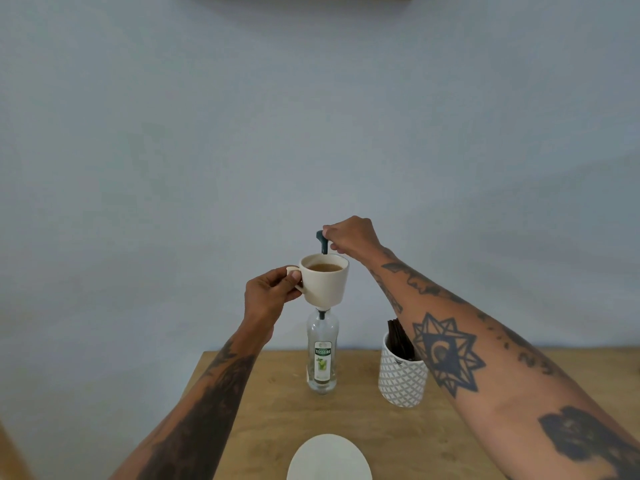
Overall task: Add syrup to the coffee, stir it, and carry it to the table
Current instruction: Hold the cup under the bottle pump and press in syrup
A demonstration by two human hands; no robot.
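Observation:
My left hand (272, 292) holds a cream cup (325, 284) of light brown coffee by its handle, raised in front of the neck of a clear syrup bottle (322, 355) with a green and white label. The bottle stands upright on the wooden counter (263, 410). Its dark green pump (322, 241) rises behind the cup's rim, with the spout over the cup. My right hand (351, 239) rests on the pump head from the right, fingers curled on it. The bottle's neck is hidden behind the cup.
A white patterned pot (401, 379) with several dark stir sticks stands right of the bottle, partly behind my right forearm. A white saucer (329, 460) lies at the counter's near edge. A pale wall stands right behind the counter.

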